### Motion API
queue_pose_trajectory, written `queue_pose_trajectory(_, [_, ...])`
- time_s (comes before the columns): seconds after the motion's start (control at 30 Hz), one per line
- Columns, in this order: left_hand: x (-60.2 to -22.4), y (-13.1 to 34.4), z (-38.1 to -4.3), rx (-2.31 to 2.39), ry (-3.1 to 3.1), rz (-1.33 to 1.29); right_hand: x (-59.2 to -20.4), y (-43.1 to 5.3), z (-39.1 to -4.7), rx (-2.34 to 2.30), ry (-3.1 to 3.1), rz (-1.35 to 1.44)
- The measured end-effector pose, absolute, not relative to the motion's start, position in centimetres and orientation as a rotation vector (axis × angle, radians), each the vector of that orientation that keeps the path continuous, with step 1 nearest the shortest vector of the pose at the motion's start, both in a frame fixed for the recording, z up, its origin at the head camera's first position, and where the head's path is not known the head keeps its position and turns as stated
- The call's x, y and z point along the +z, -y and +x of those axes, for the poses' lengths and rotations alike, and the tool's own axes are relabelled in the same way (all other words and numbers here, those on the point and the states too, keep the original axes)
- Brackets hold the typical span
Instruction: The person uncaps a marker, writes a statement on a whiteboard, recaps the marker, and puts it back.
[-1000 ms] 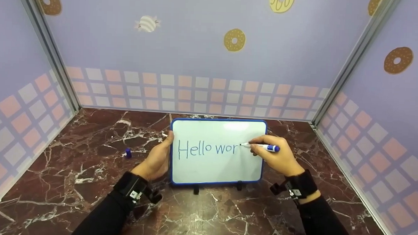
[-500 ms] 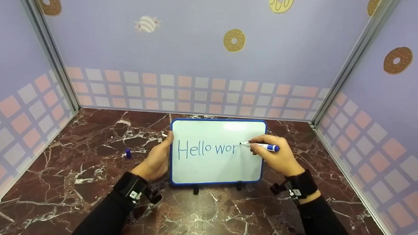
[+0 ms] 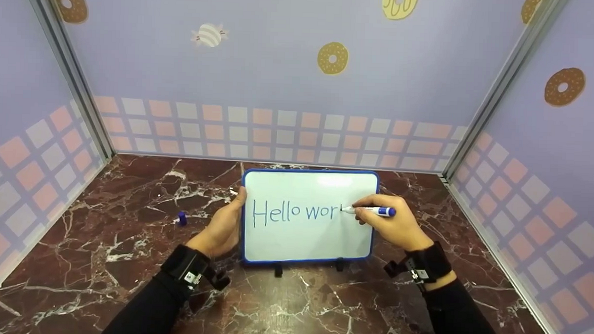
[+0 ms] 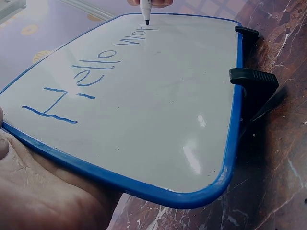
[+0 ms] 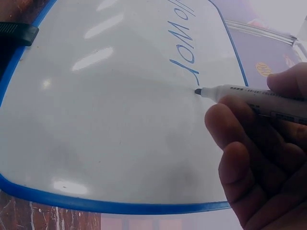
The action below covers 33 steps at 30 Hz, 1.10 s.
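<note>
A blue-framed whiteboard stands tilted on black feet on the marble table, with "Hello wor" written in blue and a short new stroke after the r. My left hand grips its left edge. My right hand pinches a blue marker, whose tip touches the board just right of the "r".
A blue marker cap lies on the marble table left of the board. Patterned booth walls close in the back and both sides. Black feet prop the board's lower edge.
The marker tip has come down onto the board and drawn the start of a new stroke right after the "r". The left hand and the board have stayed put.
</note>
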<state>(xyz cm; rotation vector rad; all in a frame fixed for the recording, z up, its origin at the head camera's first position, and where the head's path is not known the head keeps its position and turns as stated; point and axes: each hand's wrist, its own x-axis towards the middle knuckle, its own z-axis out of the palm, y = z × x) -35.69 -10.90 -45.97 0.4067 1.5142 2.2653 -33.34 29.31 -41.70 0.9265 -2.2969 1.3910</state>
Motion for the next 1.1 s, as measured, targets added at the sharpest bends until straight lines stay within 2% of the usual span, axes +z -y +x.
queue_pose_trajectory(1.1, [-45.89,10.91,-35.59,2.265,-1.52,0.393,-41.26,-29.54,-32.92,1.331,2.473,0.836])
